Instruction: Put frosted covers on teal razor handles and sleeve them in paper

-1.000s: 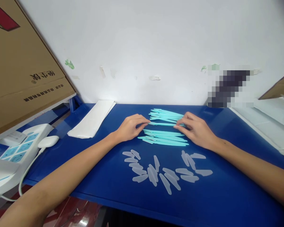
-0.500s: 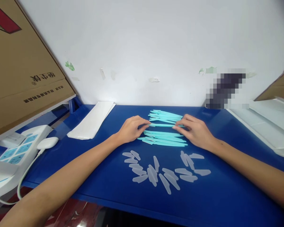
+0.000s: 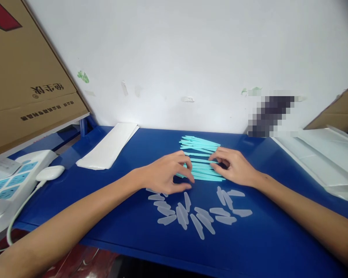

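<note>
Several slim turquoise eyebrow razors lie sideways on the blue table in two groups: a far bunch (image 3: 201, 142) and a near group (image 3: 207, 172). My left hand (image 3: 172, 172) hovers over the left ends of the near group, thumb and fingers apart and empty, hiding those ends. At the right ends rests my right hand (image 3: 232, 164), its thumb and index fingertip spread around the end of a razor (image 3: 203, 160) without visibly pinching it. Closer to me, several translucent blade caps (image 3: 203, 213) are scattered; my left hand covers part of the leftmost ones.
White folded sheets (image 3: 107, 146) lie at the table's back left. A power strip (image 3: 26, 170) with a white plug and cable is at the left edge, beneath a large cardboard box (image 3: 31, 69). Clear plastic sheets (image 3: 321, 154) are at the right; a white wall stands behind.
Both hands have let go of the razor they held between them. My left hand has moved toward me and opened above the caps; my right hand has shifted slightly nearer. The view has tilted a little.
</note>
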`<state>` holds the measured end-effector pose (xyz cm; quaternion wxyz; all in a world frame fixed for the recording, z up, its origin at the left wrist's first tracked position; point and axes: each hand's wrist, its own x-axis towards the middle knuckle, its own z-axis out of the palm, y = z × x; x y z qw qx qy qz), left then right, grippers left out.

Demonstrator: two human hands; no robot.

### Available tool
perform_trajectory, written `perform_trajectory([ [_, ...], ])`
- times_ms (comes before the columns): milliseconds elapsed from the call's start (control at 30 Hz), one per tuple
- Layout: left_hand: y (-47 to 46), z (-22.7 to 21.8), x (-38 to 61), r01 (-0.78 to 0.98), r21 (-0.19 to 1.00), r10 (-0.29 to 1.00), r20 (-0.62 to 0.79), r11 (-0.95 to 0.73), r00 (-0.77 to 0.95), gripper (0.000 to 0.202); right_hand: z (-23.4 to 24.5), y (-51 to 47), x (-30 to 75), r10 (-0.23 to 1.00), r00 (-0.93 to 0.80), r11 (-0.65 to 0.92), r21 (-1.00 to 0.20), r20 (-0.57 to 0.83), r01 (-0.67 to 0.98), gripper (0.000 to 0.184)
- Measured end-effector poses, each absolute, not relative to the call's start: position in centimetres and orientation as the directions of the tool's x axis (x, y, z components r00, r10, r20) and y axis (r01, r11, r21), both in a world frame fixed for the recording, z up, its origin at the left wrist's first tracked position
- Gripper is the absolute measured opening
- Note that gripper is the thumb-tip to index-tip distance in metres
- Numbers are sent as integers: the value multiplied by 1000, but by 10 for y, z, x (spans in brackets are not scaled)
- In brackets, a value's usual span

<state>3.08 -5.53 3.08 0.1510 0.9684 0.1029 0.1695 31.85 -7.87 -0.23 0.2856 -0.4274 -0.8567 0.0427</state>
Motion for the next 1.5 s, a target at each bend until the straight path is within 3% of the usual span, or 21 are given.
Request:
perform_trajectory([
  [133,-67,37,35,102,346,168,166,-933,972,17,0,-80,317,768,-501,632,-347,398,693,13],
  [367,-65,40,31,111,390,179,141,-914,974,13,-1,-79,316,785,-481,612,-363,391,703,17],
  [533,-65,40,32,99,409,144,80,-907,986,22,-2,-79,316,800,-468,590,-347,375,729,19],
  [800,-70,35,38,77,494,148,106,-866,983,4,-2,-77,318,811,-490,582,-348,320,735,15],
  [867,-67,37,35,65,566,203,185,-822,962,5,2,-77,318,826,-498,562,-340,263,754,16],
  [967,-54,38,27,65,641,400,394,-765,827,11,7,-78,317,837,-513,547,-332,193,768,19],
  [1100,-27,26,16,227,583,604,607,-780,516,15,6,-78,318,838,-516,541,-387,176,747,25],
  [1167,-14,16,12,335,575,664,612,-746,430,15,2,-78,319,851,-490,519,-440,186,733,29],
  [1300,-2,4,9,409,594,719,521,-693,461,18,-4,-77,318,874,-421,485,-498,243,719,31],
  [1500,-4,5,10,397,577,693,503,-714,515,18,-7,-78,319,851,-393,514,-402,348,758,26],
])
